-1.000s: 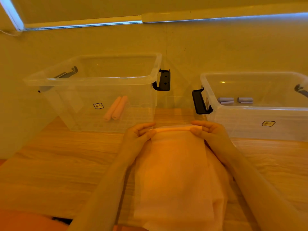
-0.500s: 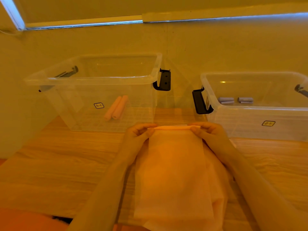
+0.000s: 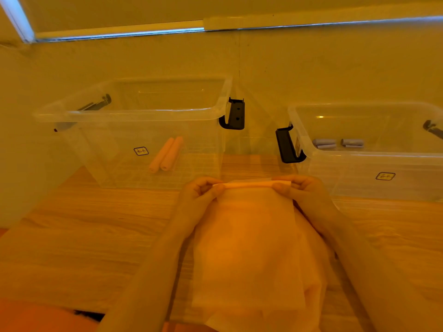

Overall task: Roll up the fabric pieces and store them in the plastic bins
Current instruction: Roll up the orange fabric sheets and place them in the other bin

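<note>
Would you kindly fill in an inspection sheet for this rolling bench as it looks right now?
Surface: wooden table, light grain, set against a wall.
Job's things: pale fabric sheet lies flat, its far edge rolled into a thin tube; left bin holds two peach rolls; right bin holds two grey rolls.
Clutter: more fabric under the sheet; nothing else seen.
Grippers: left hand and right hand each pinch one end of the tube.
Cables: nothing seen.
Surroundings: plain wall; bright strip above; black bin latches.
</note>
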Action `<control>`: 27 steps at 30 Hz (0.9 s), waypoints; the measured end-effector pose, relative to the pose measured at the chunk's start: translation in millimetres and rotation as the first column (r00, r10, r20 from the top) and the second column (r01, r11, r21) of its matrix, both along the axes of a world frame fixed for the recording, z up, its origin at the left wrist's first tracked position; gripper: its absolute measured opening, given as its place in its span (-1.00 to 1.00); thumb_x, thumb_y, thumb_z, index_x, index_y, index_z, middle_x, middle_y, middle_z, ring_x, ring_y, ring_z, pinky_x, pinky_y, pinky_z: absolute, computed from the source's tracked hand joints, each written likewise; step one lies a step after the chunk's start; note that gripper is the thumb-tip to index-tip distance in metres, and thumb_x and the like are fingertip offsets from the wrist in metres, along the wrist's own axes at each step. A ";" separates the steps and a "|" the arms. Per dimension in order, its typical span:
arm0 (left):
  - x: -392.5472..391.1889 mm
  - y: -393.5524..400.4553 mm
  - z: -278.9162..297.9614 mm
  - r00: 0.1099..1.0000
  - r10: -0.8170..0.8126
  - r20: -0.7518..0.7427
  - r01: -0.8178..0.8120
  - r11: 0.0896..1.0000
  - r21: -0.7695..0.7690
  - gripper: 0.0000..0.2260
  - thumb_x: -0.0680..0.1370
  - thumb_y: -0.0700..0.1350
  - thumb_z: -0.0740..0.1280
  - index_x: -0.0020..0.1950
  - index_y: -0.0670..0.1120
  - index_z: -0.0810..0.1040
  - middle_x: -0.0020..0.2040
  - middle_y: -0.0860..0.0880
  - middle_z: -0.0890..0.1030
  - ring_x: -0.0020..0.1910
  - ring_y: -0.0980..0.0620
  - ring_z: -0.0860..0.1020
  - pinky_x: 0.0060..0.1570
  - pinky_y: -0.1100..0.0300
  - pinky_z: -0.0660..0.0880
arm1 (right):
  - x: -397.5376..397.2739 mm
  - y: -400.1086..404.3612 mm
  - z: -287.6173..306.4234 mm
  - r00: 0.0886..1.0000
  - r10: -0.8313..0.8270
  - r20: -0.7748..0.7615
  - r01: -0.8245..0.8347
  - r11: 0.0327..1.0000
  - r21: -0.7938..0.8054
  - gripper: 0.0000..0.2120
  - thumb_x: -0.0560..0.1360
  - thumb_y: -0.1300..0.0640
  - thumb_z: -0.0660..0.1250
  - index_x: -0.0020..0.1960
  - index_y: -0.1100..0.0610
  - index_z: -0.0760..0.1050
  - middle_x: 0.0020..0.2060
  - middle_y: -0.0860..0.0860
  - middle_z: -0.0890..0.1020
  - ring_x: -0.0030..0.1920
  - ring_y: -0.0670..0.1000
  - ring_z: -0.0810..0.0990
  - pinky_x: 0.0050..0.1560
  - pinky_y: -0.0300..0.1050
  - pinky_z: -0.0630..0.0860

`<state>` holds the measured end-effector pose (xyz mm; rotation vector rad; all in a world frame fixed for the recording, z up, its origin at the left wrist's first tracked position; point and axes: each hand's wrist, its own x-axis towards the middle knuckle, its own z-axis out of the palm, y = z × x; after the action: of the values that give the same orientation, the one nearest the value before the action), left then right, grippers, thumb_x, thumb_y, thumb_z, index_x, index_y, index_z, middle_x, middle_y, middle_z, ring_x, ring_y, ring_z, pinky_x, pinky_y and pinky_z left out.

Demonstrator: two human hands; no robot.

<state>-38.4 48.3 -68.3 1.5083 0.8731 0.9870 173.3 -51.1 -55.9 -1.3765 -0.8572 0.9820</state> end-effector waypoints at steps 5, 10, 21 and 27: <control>-4.3 3.7 -3.0 0.997 -0.026 -0.079 0.032 0.997 0.074 -0.90 0.58 -0.06 0.30 -0.09 0.09 0.57 -0.33 -0.07 0.53 -0.37 -0.03 0.43 -0.41 0.15 0.32 | -3.6 0.9 0.6 0.995 -0.015 0.098 0.012 0.999 0.032 -0.91 0.52 0.15 0.34 -0.05 0.06 0.63 -0.25 -0.03 0.70 -0.26 -0.08 0.66 -0.29 -0.25 0.58; -2.9 2.5 -0.5 0.997 -0.048 0.057 0.052 0.996 -0.076 -0.87 0.57 -0.15 0.30 0.03 -0.02 0.64 -0.26 0.01 0.63 -0.30 0.08 0.56 -0.36 0.23 0.48 | -3.3 -0.8 1.2 0.998 0.009 0.064 -0.012 0.999 0.040 -0.87 0.51 0.19 0.34 -0.01 0.03 0.63 -0.23 -0.05 0.71 -0.24 -0.10 0.67 -0.29 -0.25 0.58; -2.4 0.8 1.7 1.000 -0.029 0.003 0.029 0.998 -0.054 -0.83 0.55 -0.17 0.33 0.11 -0.01 0.61 -0.34 0.08 0.63 -0.42 0.18 0.54 -0.46 0.33 0.44 | -0.4 0.7 -1.3 1.000 -0.018 0.012 0.018 1.000 0.010 -0.86 0.46 0.16 0.39 0.01 0.08 0.64 -0.14 0.04 0.71 -0.16 0.00 0.68 -0.19 -0.14 0.60; -0.1 0.9 0.3 1.000 0.005 0.010 -0.005 1.000 -0.027 -0.91 0.56 -0.20 0.30 -0.05 -0.13 0.61 -0.35 -0.01 0.55 -0.42 0.15 0.48 -0.43 0.30 0.41 | 0.2 0.8 -0.6 0.999 0.001 -0.037 -0.001 1.000 0.005 -0.82 0.46 0.22 0.39 0.05 0.10 0.61 -0.16 0.06 0.71 -0.17 0.01 0.69 -0.20 -0.15 0.63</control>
<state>-38.5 49.2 -67.9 1.4776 0.8808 0.9817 173.5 -50.3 -56.5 -1.3498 -0.8327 1.0019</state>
